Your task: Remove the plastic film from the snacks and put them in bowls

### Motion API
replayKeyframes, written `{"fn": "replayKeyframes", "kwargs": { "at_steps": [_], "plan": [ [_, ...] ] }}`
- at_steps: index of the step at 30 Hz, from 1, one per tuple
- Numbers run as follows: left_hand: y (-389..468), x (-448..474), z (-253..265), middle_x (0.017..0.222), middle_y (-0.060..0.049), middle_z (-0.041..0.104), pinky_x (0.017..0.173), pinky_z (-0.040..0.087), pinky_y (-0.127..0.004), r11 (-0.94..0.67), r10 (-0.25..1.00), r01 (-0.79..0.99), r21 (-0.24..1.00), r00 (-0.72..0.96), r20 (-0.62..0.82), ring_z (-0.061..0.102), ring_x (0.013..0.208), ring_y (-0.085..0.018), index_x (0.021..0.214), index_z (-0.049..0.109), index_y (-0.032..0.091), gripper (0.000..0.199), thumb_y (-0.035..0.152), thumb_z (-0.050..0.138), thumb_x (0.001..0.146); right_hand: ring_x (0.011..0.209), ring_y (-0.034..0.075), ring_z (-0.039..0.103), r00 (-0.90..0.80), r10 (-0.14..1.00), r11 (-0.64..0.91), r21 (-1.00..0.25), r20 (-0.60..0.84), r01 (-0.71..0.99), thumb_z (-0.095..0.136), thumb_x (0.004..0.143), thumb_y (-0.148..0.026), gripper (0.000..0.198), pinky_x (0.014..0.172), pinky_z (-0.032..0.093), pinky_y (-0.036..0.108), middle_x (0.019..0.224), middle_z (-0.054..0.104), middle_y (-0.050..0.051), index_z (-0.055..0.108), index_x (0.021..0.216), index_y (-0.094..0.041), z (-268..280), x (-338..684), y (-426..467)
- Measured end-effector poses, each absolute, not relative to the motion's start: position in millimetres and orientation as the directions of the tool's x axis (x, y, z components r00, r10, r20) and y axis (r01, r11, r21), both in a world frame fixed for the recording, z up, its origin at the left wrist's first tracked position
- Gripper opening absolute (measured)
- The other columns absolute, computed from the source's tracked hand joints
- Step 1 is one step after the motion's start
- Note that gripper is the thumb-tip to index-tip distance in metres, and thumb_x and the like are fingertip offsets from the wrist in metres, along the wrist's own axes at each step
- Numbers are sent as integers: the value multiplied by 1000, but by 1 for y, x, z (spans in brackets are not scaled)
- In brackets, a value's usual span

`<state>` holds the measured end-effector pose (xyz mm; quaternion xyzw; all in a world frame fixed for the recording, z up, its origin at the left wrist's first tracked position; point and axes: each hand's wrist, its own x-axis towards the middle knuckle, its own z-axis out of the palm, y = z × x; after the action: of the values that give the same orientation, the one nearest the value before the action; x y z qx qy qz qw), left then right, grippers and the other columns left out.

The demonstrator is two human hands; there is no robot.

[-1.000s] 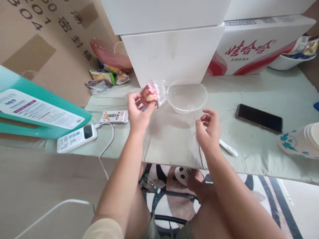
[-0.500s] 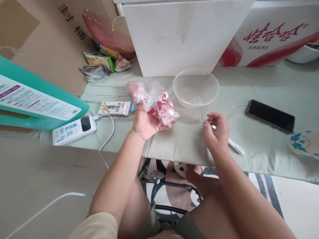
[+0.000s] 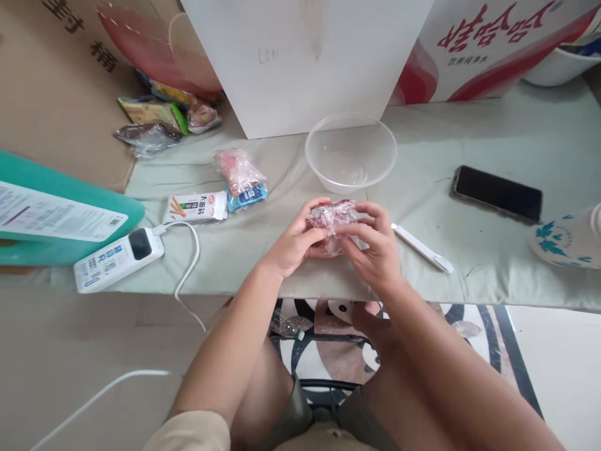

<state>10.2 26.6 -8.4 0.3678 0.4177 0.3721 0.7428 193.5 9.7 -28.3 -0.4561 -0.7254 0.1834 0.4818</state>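
Note:
Between my two hands is a red bundle in crinkled clear plastic wrap [image 3: 332,216], held just above the front of the table. My left hand [image 3: 300,235] cups it from the left, with the thumb on top. The fingers of my right hand [image 3: 373,244] grip the wrap from the right; some fingertips are hidden behind it. Just beyond the hands stands a clear plastic bowl [image 3: 352,178]. To the right of my right hand lies a slim white tool [image 3: 422,248], perhaps a cutter. A second pinkish wrapped bundle [image 3: 238,169] rests on a blue packet [image 3: 247,196] at left.
A white snack packet [image 3: 197,207], a white power bank [image 3: 119,258] with cable and a green container [image 3: 70,213] are at left. At right lie a phone [image 3: 498,194] and a patterned paper cup [image 3: 568,238]. A white box [image 3: 310,75] stands behind the bowl.
My left hand has moved right with the red bundle, away from the pinkish one. My right hand has left the white tool's side and taken hold of the bundle. The view has shifted slightly.

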Motion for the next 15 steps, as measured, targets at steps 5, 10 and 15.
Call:
{"fn": "replayKeyframes", "kwargs": {
  "at_steps": [5, 10, 15],
  "plan": [
    [38, 13, -14, 139, -3, 60, 64, 63, -29, 435, 879, -349, 830, 365, -307, 67, 91, -17, 122, 55, 32, 43, 44, 67, 82, 111, 25, 61, -76, 859, 456, -688, 507, 564, 67, 89, -23, 17, 89, 54, 45, 115, 57, 8, 81, 93, -34, -30, 189, 8],
    [40, 5, -18, 138, -5, 62, 69, 63, -29, 389, 901, -276, 879, 313, -301, 69, 103, -23, 126, 51, 35, 64, 46, 84, 73, 114, 25, 62, -220, 823, 556, -665, 523, 498, 61, 92, -21, 24, 90, 54, 43, 120, 57, 9, 78, 106, -32, -29, 189, 11],
    [36, -14, -17, 149, -7, 58, 77, 64, -38, 274, 949, -202, 940, 214, -231, 67, 120, -31, 138, 43, 39, 77, 45, 83, 73, 111, 32, 62, 60, 905, 218, -579, 422, 785, 59, 83, -22, 37, 99, 50, 54, 113, 64, 13, 67, 119, -23, -25, 234, 12]
  ]
}}
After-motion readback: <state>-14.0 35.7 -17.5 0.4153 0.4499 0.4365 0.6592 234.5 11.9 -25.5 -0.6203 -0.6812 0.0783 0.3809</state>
